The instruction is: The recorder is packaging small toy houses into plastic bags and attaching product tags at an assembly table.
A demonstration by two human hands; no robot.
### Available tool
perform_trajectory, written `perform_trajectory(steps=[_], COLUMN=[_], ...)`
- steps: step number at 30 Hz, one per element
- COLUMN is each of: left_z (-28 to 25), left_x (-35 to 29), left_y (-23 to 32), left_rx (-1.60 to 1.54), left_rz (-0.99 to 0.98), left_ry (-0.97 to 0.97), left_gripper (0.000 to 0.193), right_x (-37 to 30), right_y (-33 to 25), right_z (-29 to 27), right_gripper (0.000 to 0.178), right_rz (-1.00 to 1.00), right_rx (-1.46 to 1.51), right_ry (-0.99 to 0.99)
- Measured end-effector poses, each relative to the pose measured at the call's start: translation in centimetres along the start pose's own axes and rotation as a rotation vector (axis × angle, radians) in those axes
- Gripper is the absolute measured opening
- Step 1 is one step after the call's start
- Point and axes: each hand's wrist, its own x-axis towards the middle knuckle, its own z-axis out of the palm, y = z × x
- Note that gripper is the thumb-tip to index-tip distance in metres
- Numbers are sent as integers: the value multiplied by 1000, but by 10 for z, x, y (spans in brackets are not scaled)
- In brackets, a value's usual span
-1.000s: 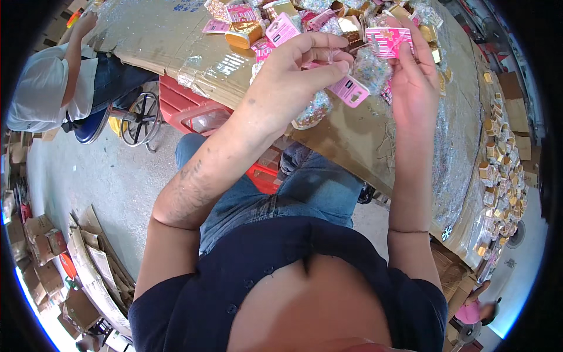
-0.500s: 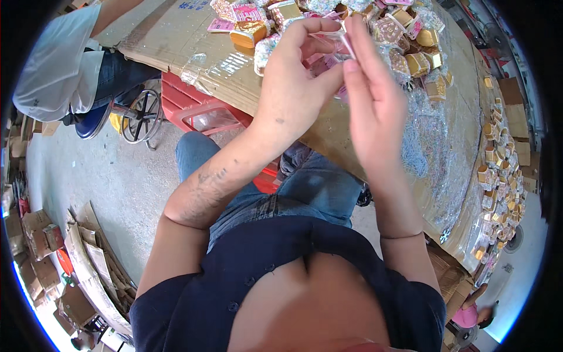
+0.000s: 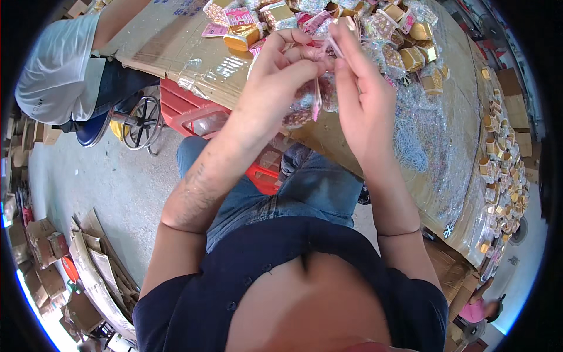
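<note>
Both hands meet above the near part of the cardboard-covered table. My left hand (image 3: 267,82) is closed, fingers curled in a pinch. Just below its fingers hangs a glittery pack (image 3: 299,114) with a pink card (image 3: 317,101) at its side. My right hand (image 3: 366,97) is closed too, fingers held straight and pressed with the thumb on a thin pale pink strip (image 3: 335,48). The fingertips of both hands nearly touch there; the exact hold is partly hidden. Behind them lies a heap of glittery packs with gold ends (image 3: 240,36) and pink cards.
Light blue threads (image 3: 411,144) lie on clear plastic right of my right hand. Many more gold-ended packs (image 3: 495,170) line the table's far right. A red plastic stool (image 3: 190,111) stands under the left edge. A co-worker in a white shirt (image 3: 61,70) sits at left.
Both hands have shifted slightly left and toward me. The glittery pack and its pink card now show hanging below my left hand.
</note>
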Motion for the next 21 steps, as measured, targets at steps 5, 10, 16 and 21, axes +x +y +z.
perform_trajectory(steps=[5,10,16,21], left_z=[-20,-17,-18,-13], left_x=[9,15,27,41], left_y=[26,39,48,77], left_rx=[49,86,671,1466], left_rz=[-108,-243,-50,144], left_ry=[-154,-121,-270,-526], left_gripper=[27,29,33,33], right_x=[15,57,69,77], right_y=[20,110,138,129], right_z=[-14,-45,-49,-68], right_gripper=[35,25,13,11], right_rz=[-21,-100,-329,300], right_rx=[45,-426,-713,95], right_ry=[-74,156,173,85])
